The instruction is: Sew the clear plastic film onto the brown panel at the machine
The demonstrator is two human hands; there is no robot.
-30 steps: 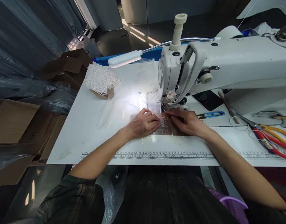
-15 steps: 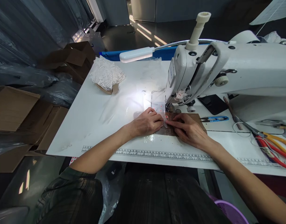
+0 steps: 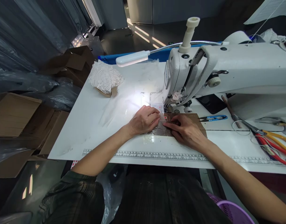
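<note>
My left hand (image 3: 144, 119) and my right hand (image 3: 183, 130) meet fingertip to fingertip just in front of the needle of a white sewing machine (image 3: 227, 71). Between the fingers lies a small clear piece with red marks (image 3: 162, 117), pinched flat on the table. Under my right hand sits a brown rectangular patch (image 3: 199, 119) set into the white table (image 3: 96, 124). The machine's lamp (image 3: 131, 58) lights the spot to the left of the needle.
A bundle of white lace (image 3: 105, 77) on a cardboard card lies at the back left. Blue thread snips (image 3: 214, 118) rest right of the patch; orange and red scissors (image 3: 274, 140) lie further right. A ruler strip (image 3: 157, 154) runs along the front edge. Cardboard boxes (image 3: 16, 115) stand left.
My right hand has drawn back slightly toward me over the brown patch, its fingers still on the small clear piece. My left hand stays put. The view has shifted a little.
</note>
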